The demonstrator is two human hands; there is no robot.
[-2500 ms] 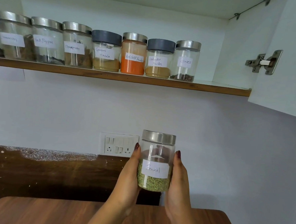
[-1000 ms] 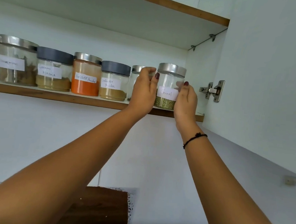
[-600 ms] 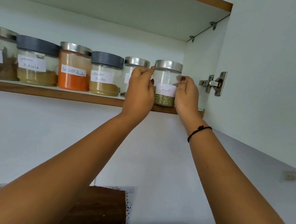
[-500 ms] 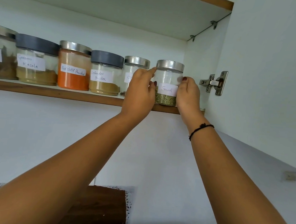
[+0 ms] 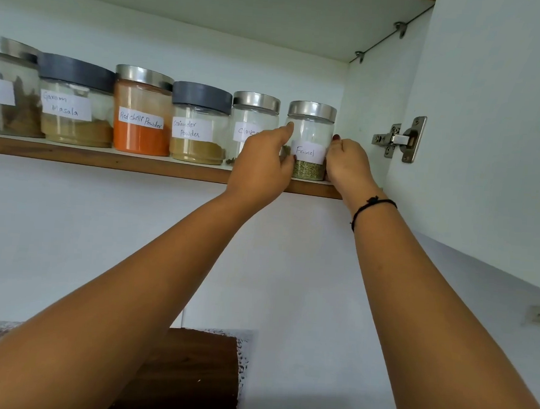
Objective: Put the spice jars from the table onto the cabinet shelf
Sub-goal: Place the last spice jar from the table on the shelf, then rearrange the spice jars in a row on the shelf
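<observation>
The fennel jar (image 5: pixel 311 134), clear glass with a steel lid and green seeds, stands at the right end of the wooden-edged cabinet shelf (image 5: pixel 107 159). My left hand (image 5: pixel 261 166) presses its left side, forefinger and thumb on the glass. My right hand (image 5: pixel 347 164) holds its right side with the fingertips. To its left stand the cloves jar (image 5: pixel 255 115), partly hidden by my left hand, the coriander powder jar (image 5: pixel 200 127), the red chilli powder jar (image 5: pixel 141 117), the garam masala jar (image 5: pixel 75 104) and a further jar (image 5: pixel 6 93) at the frame edge.
The open cabinet door (image 5: pixel 488 123) with its metal hinge (image 5: pixel 399 139) stands close on the right. The cabinet side wall (image 5: pixel 363 109) is just right of the fennel jar. A dark wooden panel (image 5: pixel 189 373) shows below between my arms.
The fennel jar was lifted from above the table to the shelf and now stands beside the cloves jar, set further in. Both hands stay at its sides.
</observation>
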